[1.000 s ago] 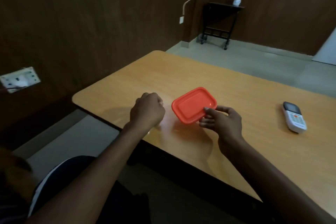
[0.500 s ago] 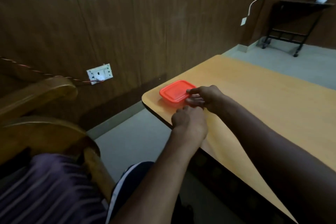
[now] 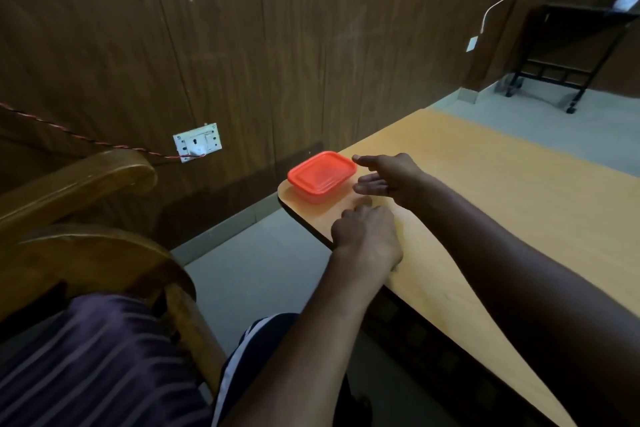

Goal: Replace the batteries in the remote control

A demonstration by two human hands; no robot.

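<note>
Remote not visible; red container [image 3: 322, 174] on desk [image 3: 502, 204] corner. Right hand [image 3: 388, 177] grip apart beside it; left hand [image 3: 367, 236] curled, grip state unclear.

Left hand [image 3: 367, 236] curled loosely, knuckles up, fingers tucked under; forearm running up from the lower middle, wrist straight; right hand [image 3: 388, 177] ahead of it and just apart, open, palm turned left, thumb stretched forward, fingers [image 3: 367, 188] extended and slightly spread, holding nothing; right forearm reaching in long from the lower right, both arms bare.
</note>
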